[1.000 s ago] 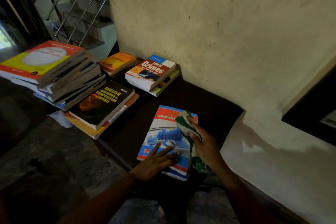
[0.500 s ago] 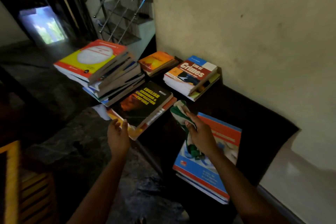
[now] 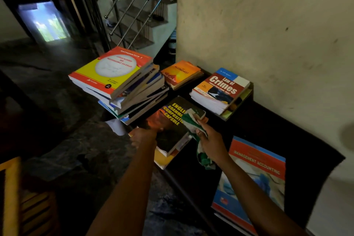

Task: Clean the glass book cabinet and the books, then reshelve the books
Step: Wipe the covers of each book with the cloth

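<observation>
Left: a tall, slumped stack of books (image 3: 122,90), topped by a glossy red-and-yellow mathematics paperback, leans towards the table (image 3: 268,124) edge. I judge this pile heavy and prone to sliding, so it should be lifted a few volumes at a time.

Centre-left: my left hand (image 3: 142,136) meets the near-left edge of the grammar book (image 3: 172,120). Blur keeps me from telling whether the fingers curl under the edge or only press on it. This book has a dark, shiny cover, lies flat on a yellow-edged paperback and juts slightly past the table. I judge it moderately heavy, stiff when closed and slick on the cover. It is best held at the spine or pinned flat while wiped.

Centre: my right hand (image 3: 210,140) is closed round a bunched green-and-white cloth (image 3: 191,120). The cloth is soft and limp, its upper end lies on the grammar book's far corner and its tail hangs below the fist.

Centre-right: a thin orange paperback (image 3: 181,73) and a thick law book (image 3: 220,90) with rough-cut white pages lie flat near the wall (image 3: 268,25). The law book sits on a yellow one.

Right: a large, flat blue-and-red accounting book (image 3: 254,178) lies on the dark, matt table.

The glass cabinet is not in view.
</observation>
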